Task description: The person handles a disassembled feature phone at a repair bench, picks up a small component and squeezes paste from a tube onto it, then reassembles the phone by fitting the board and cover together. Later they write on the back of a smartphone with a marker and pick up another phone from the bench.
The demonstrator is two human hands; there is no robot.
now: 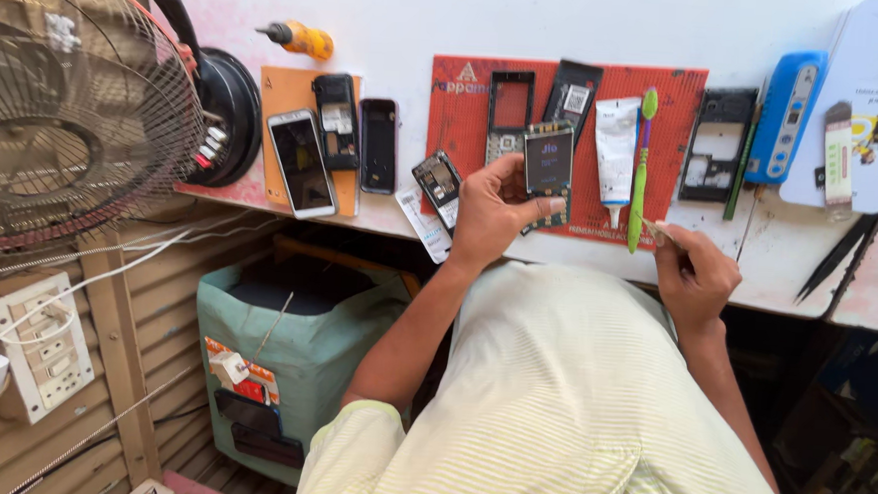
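Left hand grip pinches bare phone circuit board with small dark screen by its edges, above red work mat on white desk. Light, stiff, likely fragile: keep to edges. Right hand grip closed on thin tool.

- The left hand was raised at the far centre, fingers curled closed, thumb extended right, forearm bare.
- The right hand sat further right, fingertips pinched together, wrist bent.
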